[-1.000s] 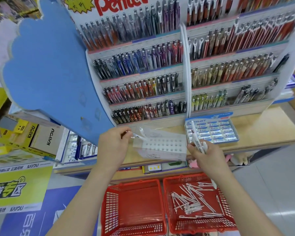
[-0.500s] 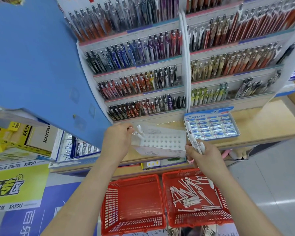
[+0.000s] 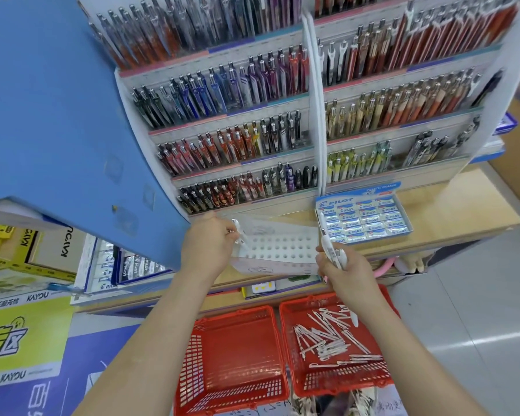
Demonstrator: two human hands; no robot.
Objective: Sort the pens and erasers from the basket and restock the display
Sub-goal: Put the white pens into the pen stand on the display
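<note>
Wooden shelf (image 3: 451, 211) under pen display (image 3: 246, 163); 2 red baskets (image 3: 231, 355) below; left grip (image 3: 207, 247) pinches pen (image 3: 237, 232), right grip (image 3: 342, 271) clutches pens (image 3: 330, 247).

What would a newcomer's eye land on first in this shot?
The tiered pen display fills the top, with a big blue panel at left. In the middle, the left hand pinches a white pen at a white holed tray, while the right hand grips a pen bundle. Below, the right red basket holds loose white pens.
</note>
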